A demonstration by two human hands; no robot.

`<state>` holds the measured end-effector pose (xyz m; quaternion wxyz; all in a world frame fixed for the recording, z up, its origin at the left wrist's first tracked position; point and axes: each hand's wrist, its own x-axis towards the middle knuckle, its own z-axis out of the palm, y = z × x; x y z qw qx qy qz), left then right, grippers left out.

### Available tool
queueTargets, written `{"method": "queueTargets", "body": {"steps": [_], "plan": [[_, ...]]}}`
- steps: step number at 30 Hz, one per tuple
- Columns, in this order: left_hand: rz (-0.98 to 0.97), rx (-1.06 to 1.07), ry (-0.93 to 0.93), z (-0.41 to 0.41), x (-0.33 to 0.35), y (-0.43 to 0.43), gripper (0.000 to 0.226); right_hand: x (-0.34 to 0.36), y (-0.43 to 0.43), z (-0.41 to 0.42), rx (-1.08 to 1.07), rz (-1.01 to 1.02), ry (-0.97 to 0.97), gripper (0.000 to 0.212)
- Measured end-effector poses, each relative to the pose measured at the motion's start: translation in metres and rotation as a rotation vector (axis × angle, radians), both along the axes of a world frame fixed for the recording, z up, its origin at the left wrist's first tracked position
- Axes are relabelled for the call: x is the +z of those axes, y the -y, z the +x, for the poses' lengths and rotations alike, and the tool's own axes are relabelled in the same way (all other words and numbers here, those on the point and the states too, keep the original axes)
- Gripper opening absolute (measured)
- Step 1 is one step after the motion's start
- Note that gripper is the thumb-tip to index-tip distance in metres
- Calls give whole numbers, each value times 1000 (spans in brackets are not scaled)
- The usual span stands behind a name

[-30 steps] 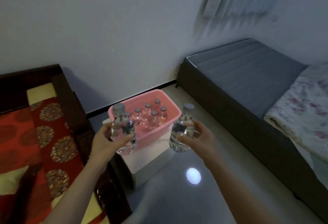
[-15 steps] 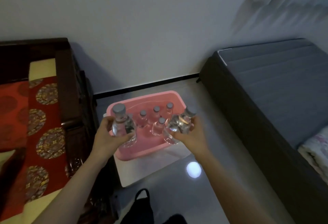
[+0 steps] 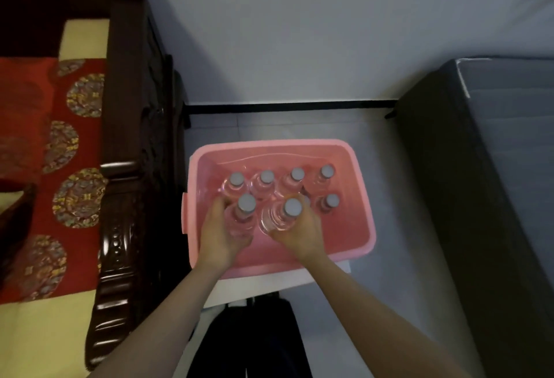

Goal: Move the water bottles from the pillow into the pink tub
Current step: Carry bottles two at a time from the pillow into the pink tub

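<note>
Down inside the pink tub [image 3: 364, 197], the left hand [image 3: 217, 235] and right hand [image 3: 302, 235] each hold a water bottle [image 3: 246, 212], so next they should let go.

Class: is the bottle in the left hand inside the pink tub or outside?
Inside: the left hand grips the bottle between the walls of the pink tub; whether it touches bottom, cannot tell.
</note>
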<state>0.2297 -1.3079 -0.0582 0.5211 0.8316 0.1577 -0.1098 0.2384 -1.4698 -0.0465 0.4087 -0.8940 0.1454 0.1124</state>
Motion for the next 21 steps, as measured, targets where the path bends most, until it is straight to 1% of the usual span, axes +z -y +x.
{"method": "queueTargets", "body": {"steps": [3,5,8,12,16,21], "plan": [[139,20,-28,9,-26,6,75,-20,-5,11,68,-87,-46,59],[165,57,-55,15,-37,10,76,-31,-10,18,108,-153,-53,62],[179,117,-69,27,-49,13,68,-45,-18,28,126,-163,-62,59],[199,130,-112,36,-58,17,52,-64,-22,35,60,-129,-129,52],[202,99,-146,37,-72,16,49,-80,-27,35,41,-96,-111,51],[243,86,-143,37,-79,15,45,-88,-25,36,55,-57,-103,49]]}}
